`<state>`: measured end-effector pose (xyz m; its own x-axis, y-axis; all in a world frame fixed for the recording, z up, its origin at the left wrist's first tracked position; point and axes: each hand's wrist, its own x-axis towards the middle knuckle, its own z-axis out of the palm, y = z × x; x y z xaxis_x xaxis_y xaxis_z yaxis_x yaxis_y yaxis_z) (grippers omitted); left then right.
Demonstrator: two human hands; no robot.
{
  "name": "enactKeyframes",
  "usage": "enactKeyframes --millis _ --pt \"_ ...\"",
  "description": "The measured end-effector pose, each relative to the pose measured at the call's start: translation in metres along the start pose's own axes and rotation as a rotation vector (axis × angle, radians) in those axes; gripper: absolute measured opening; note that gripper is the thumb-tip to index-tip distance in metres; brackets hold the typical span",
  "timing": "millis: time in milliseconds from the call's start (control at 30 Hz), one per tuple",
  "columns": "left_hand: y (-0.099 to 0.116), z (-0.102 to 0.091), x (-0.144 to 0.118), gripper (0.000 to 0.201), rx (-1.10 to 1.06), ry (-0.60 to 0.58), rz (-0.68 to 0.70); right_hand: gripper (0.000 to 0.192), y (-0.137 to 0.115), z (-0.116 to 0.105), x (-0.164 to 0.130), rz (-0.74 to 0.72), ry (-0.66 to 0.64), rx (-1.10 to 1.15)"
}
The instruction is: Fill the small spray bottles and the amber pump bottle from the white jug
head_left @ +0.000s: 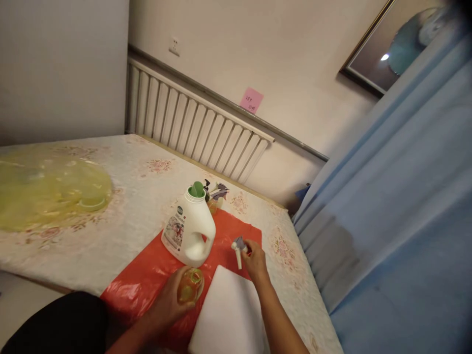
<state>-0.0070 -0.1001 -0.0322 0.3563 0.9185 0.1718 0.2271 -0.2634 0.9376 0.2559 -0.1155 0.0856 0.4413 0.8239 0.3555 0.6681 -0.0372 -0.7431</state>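
Between the two hands, low on the red plastic sheet, sits the work: the left hand is wrapped around one small amber bottle, fingers closed about its side, its open mouth turned up toward the camera; the right hand pinches one spray trigger head, grey and white, with its white tube pointing down, held just right of the bottle and apart from it. Directly under the right forearm lies one white rectangular slab, touching the red sheet's near edge. Just beyond the left hand stands one white detergent jug with a handle cut-out and a green funnel in its neck. Behind the jug are two more spray bottles, partly hidden, their trigger heads showing. Far off to the left of the hands, one crumpled yellow plastic bag rests on the flowered tabletop. Past the table runs one white radiator, with one pink note stuck on the wall above it.
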Motion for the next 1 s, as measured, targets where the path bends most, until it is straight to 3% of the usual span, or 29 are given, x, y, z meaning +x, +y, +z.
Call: enactKeyframes --millis 167,467,800,1000 --pt "0.008 -0.005 -0.003 0.074 -0.008 -0.063 -0.030 0.023 -0.034 -0.014 -0.013 0.057 0.015 0.317" --pt "0.020 -0.008 -0.007 0.077 0.030 -0.086 -0.082 0.019 -0.084 -0.001 -0.035 0.070 0.041 0.616" --pt "0.024 -0.007 -0.007 0.073 -0.012 -0.065 -0.023 0.022 -0.103 0.029 -0.050 0.036 -0.098 0.588" --pt "0.021 -0.007 -0.006 0.072 -0.013 -0.044 0.012 0.016 -0.096 0.050 -0.068 -0.029 -0.216 0.494"
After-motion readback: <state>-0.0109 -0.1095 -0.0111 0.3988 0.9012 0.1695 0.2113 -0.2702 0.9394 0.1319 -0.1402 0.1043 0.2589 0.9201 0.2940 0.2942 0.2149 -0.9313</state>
